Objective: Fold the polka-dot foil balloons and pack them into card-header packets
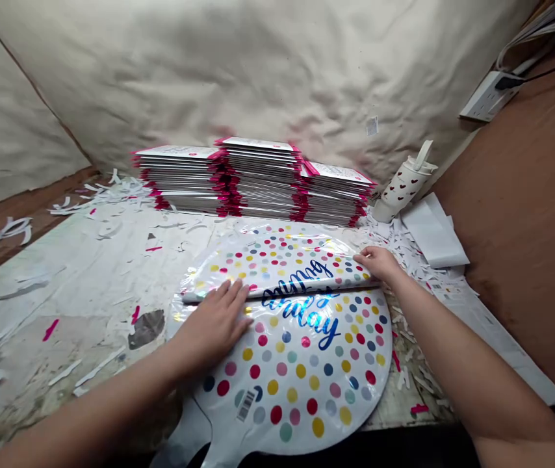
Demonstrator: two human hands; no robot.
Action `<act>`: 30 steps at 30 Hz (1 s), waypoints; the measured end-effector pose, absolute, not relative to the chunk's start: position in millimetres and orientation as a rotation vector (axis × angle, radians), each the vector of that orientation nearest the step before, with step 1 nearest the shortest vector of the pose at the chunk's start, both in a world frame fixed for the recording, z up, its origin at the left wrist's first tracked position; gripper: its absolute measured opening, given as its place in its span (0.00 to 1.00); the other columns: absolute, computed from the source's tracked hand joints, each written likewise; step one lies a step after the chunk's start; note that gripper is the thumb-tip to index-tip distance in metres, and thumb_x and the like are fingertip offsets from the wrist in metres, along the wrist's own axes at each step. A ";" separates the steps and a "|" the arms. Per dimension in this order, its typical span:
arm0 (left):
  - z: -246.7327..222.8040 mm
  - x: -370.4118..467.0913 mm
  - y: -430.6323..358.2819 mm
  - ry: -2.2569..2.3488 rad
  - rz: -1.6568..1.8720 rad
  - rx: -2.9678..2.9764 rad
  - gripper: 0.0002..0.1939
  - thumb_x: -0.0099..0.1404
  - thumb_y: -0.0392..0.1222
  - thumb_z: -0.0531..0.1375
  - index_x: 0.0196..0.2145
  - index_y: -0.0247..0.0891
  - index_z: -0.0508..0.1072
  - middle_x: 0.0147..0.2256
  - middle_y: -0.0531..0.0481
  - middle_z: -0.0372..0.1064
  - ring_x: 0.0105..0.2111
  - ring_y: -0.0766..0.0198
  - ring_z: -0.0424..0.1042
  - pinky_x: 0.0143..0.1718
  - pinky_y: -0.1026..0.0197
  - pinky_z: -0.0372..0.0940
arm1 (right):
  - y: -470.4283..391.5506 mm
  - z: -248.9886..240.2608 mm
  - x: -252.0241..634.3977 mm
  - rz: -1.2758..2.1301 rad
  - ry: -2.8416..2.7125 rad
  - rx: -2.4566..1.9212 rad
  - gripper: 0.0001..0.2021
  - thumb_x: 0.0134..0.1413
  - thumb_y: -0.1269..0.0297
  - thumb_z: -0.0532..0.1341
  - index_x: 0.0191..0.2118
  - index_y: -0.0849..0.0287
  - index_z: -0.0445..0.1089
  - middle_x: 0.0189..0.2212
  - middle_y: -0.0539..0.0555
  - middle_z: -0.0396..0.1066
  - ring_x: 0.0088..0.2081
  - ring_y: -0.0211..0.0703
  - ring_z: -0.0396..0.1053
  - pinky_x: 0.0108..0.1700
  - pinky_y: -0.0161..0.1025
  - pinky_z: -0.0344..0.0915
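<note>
A flat foil balloon point(301, 364), white with coloured dots and shiny blue lettering, lies on the table with its tail and a barcode at the near side. Across its middle runs a crease, where a dotted layer point(268, 250) on the far side has a rolled or folded edge. My left hand point(216, 325) rests flat on the left part of that edge, fingers stretched out. At the right end of the crease, my right hand point(377, 263) pinches the foil between thumb and fingers. Whether this is one folded balloon or several layers, I cannot tell.
Three stacks of flat pink-edged packets point(262, 182) stand at the back. Right of them is a white tumbler with hearts point(401, 188), beside white sheets point(436, 231). Paper scraps point(46, 283) litter the table. A power strip point(492, 97) hangs on the right wall.
</note>
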State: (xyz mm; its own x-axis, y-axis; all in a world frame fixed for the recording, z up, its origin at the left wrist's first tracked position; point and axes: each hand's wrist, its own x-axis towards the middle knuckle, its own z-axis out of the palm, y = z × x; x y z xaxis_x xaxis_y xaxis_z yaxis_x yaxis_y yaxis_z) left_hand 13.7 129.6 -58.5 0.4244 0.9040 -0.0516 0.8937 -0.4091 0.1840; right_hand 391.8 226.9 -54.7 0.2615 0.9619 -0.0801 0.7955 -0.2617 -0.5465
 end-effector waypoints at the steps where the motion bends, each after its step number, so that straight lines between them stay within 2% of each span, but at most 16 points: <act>1: -64.4 15.3 123.6 1.591 -0.005 2.506 0.32 0.64 0.56 0.45 0.60 0.33 0.54 0.61 0.38 0.47 0.60 0.44 0.45 0.56 0.41 0.46 | 225.4 -51.4 382.4 0.480 -1.575 -2.171 0.16 0.47 0.55 0.59 0.38 0.62 0.68 0.32 0.58 0.70 0.38 0.52 0.67 0.39 0.45 0.61; 3: -74.9 15.2 118.0 1.665 -0.082 2.485 0.34 0.64 0.59 0.43 0.61 0.36 0.50 0.62 0.38 0.41 0.61 0.41 0.40 0.55 0.37 0.44 | 213.4 -47.4 350.1 0.320 -1.662 -2.120 0.24 0.53 0.55 0.54 0.52 0.66 0.60 0.47 0.68 0.65 0.50 0.59 0.60 0.49 0.53 0.55; 4: -78.8 14.5 117.7 1.697 -0.089 2.479 0.34 0.63 0.60 0.43 0.62 0.39 0.48 0.63 0.38 0.38 0.61 0.40 0.37 0.55 0.35 0.42 | 202.9 -47.6 328.3 0.273 -1.742 -2.055 0.27 0.55 0.54 0.52 0.57 0.66 0.54 0.53 0.69 0.59 0.55 0.59 0.55 0.54 0.54 0.50; 5: -81.7 13.7 118.2 1.715 -0.092 2.475 0.34 0.63 0.61 0.42 0.62 0.41 0.46 0.63 0.38 0.36 0.61 0.39 0.36 0.54 0.34 0.41 | 190.2 -49.7 304.8 0.238 -1.966 -1.898 0.29 0.58 0.55 0.47 0.59 0.71 0.50 0.56 0.73 0.55 0.57 0.61 0.52 0.56 0.57 0.46; 6: -83.6 12.9 119.2 1.724 -0.095 2.474 0.34 0.63 0.61 0.43 0.62 0.43 0.45 0.63 0.39 0.35 0.61 0.39 0.36 0.54 0.33 0.41 | 176.5 -53.4 282.3 0.281 -2.135 -1.758 0.29 0.58 0.52 0.47 0.60 0.67 0.50 0.58 0.67 0.54 0.58 0.57 0.51 0.58 0.54 0.45; 7: -84.5 12.3 120.2 1.734 -0.096 2.472 0.34 0.63 0.61 0.43 0.62 0.44 0.45 0.63 0.39 0.35 0.61 0.39 0.36 0.53 0.33 0.41 | 163.3 -58.2 263.7 0.329 -2.252 -1.658 0.29 0.56 0.49 0.50 0.60 0.57 0.52 0.59 0.57 0.54 0.59 0.51 0.51 0.59 0.48 0.45; 9: -84.1 10.9 121.7 1.752 -0.093 2.468 0.33 0.63 0.60 0.44 0.62 0.45 0.45 0.63 0.39 0.36 0.61 0.39 0.36 0.53 0.33 0.41 | 142.5 -68.6 247.3 0.393 -2.400 -1.548 0.31 0.48 0.43 0.56 0.58 0.46 0.55 0.59 0.46 0.56 0.59 0.45 0.52 0.61 0.40 0.45; 10: -82.9 10.3 122.1 1.756 -0.089 2.467 0.33 0.63 0.59 0.44 0.62 0.45 0.45 0.63 0.40 0.36 0.61 0.39 0.36 0.53 0.33 0.41 | 136.1 -72.7 252.1 0.398 -2.409 -1.575 0.32 0.47 0.43 0.57 0.58 0.46 0.56 0.59 0.47 0.56 0.59 0.45 0.53 0.61 0.41 0.45; 13: -75.7 13.4 123.6 1.747 -0.100 2.451 0.33 0.63 0.60 0.44 0.61 0.45 0.48 0.63 0.39 0.38 0.61 0.38 0.38 0.52 0.33 0.43 | 127.6 -76.3 304.6 0.296 -2.229 -1.873 0.30 0.56 0.50 0.51 0.58 0.65 0.55 0.58 0.65 0.55 0.59 0.57 0.52 0.59 0.57 0.42; 15: -69.9 25.0 125.3 1.737 -0.088 2.458 0.34 0.63 0.61 0.43 0.61 0.39 0.51 0.62 0.37 0.40 0.61 0.39 0.39 0.53 0.34 0.43 | 122.5 -74.0 342.5 0.195 -2.071 -2.037 0.27 0.60 0.57 0.46 0.58 0.73 0.54 0.56 0.73 0.55 0.59 0.62 0.51 0.57 0.64 0.40; 16: -67.7 34.4 126.4 1.716 -0.061 2.478 0.35 0.63 0.60 0.43 0.61 0.35 0.51 0.62 0.36 0.41 0.61 0.40 0.40 0.55 0.37 0.43 | 118.7 -73.1 354.1 0.167 -2.041 -2.058 0.26 0.60 0.59 0.45 0.58 0.72 0.55 0.56 0.73 0.55 0.59 0.61 0.51 0.58 0.63 0.40; 19: -66.5 71.7 130.0 1.601 0.033 2.539 0.38 0.64 0.60 0.42 0.61 0.27 0.48 0.62 0.34 0.41 0.62 0.45 0.40 0.58 0.44 0.44 | 107.9 -75.9 354.5 0.169 -2.073 -2.001 0.24 0.57 0.54 0.51 0.56 0.59 0.60 0.55 0.64 0.60 0.58 0.55 0.54 0.59 0.52 0.47; 21: -70.0 94.4 132.0 1.571 0.012 2.522 0.40 0.62 0.62 0.43 0.61 0.26 0.49 0.62 0.33 0.41 0.61 0.42 0.40 0.57 0.43 0.44 | 109.3 -80.4 342.2 0.180 -2.043 -1.997 0.25 0.53 0.50 0.54 0.55 0.54 0.61 0.53 0.63 0.62 0.57 0.58 0.56 0.57 0.52 0.50; 23: -74.5 108.3 133.1 1.585 -0.027 2.489 0.42 0.60 0.64 0.45 0.61 0.26 0.51 0.62 0.32 0.41 0.61 0.38 0.39 0.57 0.40 0.43 | 121.4 -81.1 336.5 0.194 -1.932 -2.048 0.28 0.53 0.47 0.52 0.56 0.58 0.60 0.51 0.68 0.63 0.54 0.62 0.59 0.53 0.57 0.54; 27: -78.2 112.3 131.8 1.600 -0.023 2.449 0.44 0.60 0.65 0.45 0.61 0.26 0.49 0.62 0.32 0.40 0.61 0.37 0.38 0.56 0.38 0.42 | 158.6 -55.6 338.2 0.281 -1.737 -2.048 0.31 0.59 0.52 0.45 0.60 0.71 0.51 0.49 0.73 0.63 0.50 0.59 0.64 0.45 0.54 0.63; 30: -78.3 111.6 130.5 1.599 0.071 2.520 0.43 0.59 0.65 0.47 0.59 0.25 0.53 0.60 0.26 0.45 0.58 0.32 0.44 0.52 0.35 0.48 | 167.9 -20.5 302.7 0.271 -1.697 -1.889 0.29 0.63 0.60 0.36 0.63 0.73 0.33 0.60 0.72 0.47 0.59 0.50 0.52 0.52 0.48 0.59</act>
